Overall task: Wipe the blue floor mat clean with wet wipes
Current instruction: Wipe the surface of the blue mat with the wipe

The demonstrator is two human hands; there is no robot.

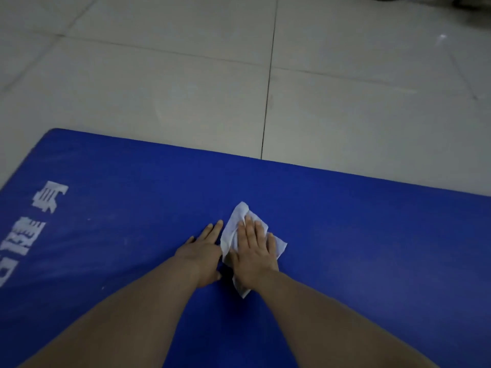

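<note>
- Two bare forearms reached in from the bottom edge, nearest the camera, and stretched forward over the blue floor mat [345, 235].
- At the end of the right forearm, the right hand [253, 252] lay flat, fingers straight and spread, and pressed a white wet wipe [233, 229] down onto the mat.
- That wipe was crumpled and partly unfolded; its corners showed beyond the fingertips, past the little-finger side, and near the wrist.
- Just beside it, the left hand [203, 252] rested palm down on the mat with fingers straight and together, holding nothing; its fingertips sat close to the wipe's left edge.
- Across the lower part of the view the mat lay on the floor, one rounded corner at upper left, with faded white characters [39, 221] printed near its left side.
- Beyond the mat's far edge lay a pale tiled floor [186, 75] with dark grout lines.
</note>
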